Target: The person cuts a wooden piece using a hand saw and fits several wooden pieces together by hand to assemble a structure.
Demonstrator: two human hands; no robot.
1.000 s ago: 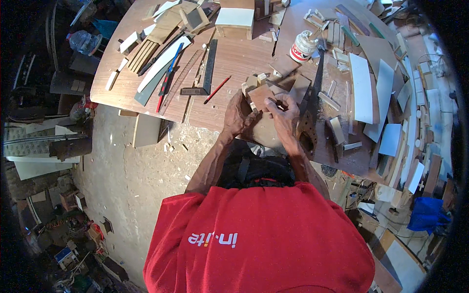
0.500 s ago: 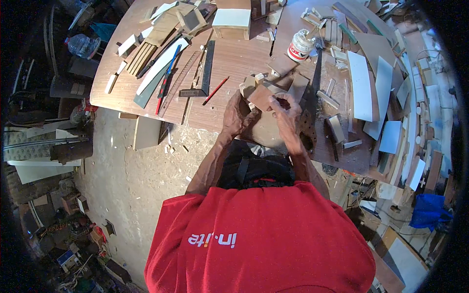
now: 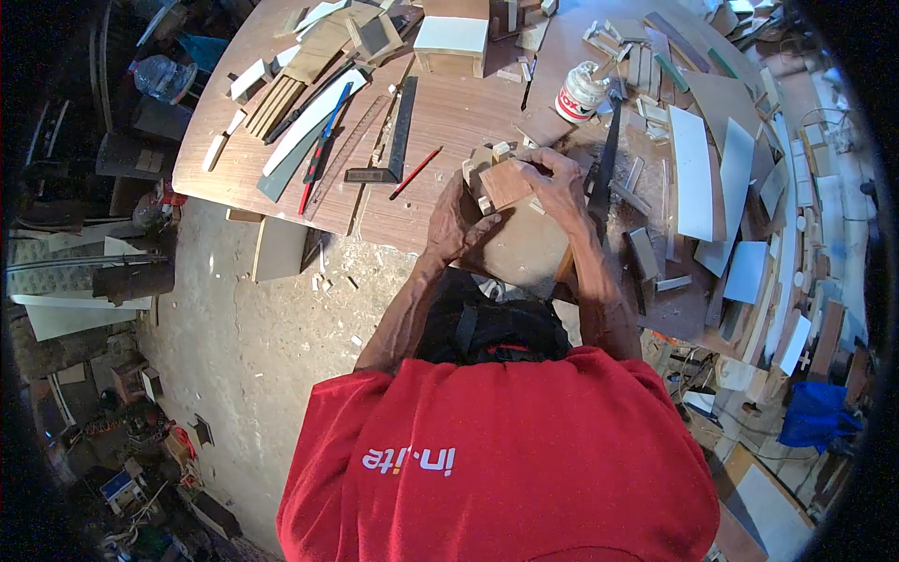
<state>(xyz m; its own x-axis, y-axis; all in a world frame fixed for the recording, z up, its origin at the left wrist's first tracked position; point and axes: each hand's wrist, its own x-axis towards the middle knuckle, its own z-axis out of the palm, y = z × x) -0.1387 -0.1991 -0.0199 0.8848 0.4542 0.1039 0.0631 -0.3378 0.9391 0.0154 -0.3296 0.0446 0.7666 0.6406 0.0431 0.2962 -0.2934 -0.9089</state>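
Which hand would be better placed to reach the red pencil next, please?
Probably the left hand: it is nearer the red pencil, while the right hand is farther right, at the brown panel.

Left side of table (image 3: 468, 103): black try square (image 3: 404, 126), red pencil (image 3: 417, 173) just right of it, clear ruler (image 3: 348, 155) and slim blue-and-red tool (image 3: 324, 140) to its left. Far middle has a white-topped wooden box (image 3: 450, 34), with a white jar (image 3: 580, 92) nearer and to the right, then a long white panel (image 3: 691, 173) further right. Off the table: clear plastic bottle (image 3: 164, 79) far left, crumpled blue bag (image 3: 819, 414) right, scraps (image 3: 323, 285) on the floor (image 3: 234, 309) near left.
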